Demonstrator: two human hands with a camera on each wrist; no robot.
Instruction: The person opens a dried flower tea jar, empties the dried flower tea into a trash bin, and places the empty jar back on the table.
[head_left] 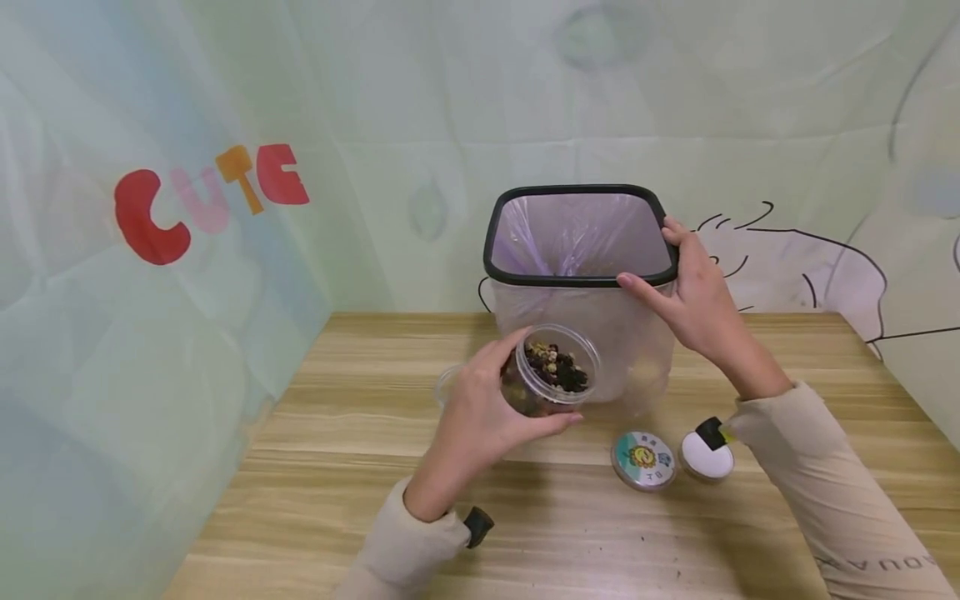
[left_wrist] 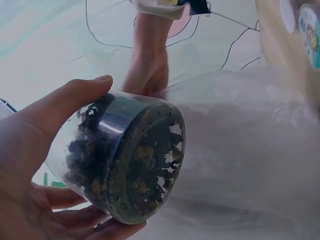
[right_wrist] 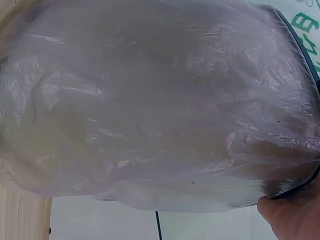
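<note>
"What's around the bin (head_left: 633,329)?"

"Well left of it, the letters CUTE (head_left: 204,218) show on the printed backdrop (head_left: 375,92). Just left of its base, a clear round rim (head_left: 442,386) peeks out, mostly hidden by the left hand (head_left: 474,404); I can't tell what it belongs to. In front of the bin, on the bench (head_left: 337,492), lies a flower-printed lid (head_left: 643,460), and beside that, nearer the bin's right side, a white-topped lid (head_left: 708,460)."

"Anything in the way?"

"The left hand and its jar (left_wrist: 140,112) block part of the bin's front wall. Farther right, a black fitting (head_left: 711,433) at the cuff covers some of the white-topped lid."

"And where's the jar against the hands?"

"Inside the left hand's grasp, thumb and fingers curled round its sides. It's uncapped and tilted, before the bin and below its rim, with dark and yellowish bits (head_left: 555,367) inside. The right hand (head_left: 697,296) pinches the bin's black rim at the near right corner, thumb in front, fingers along the right side. A purplish liner (head_left: 600,229) lines the bin."
</note>
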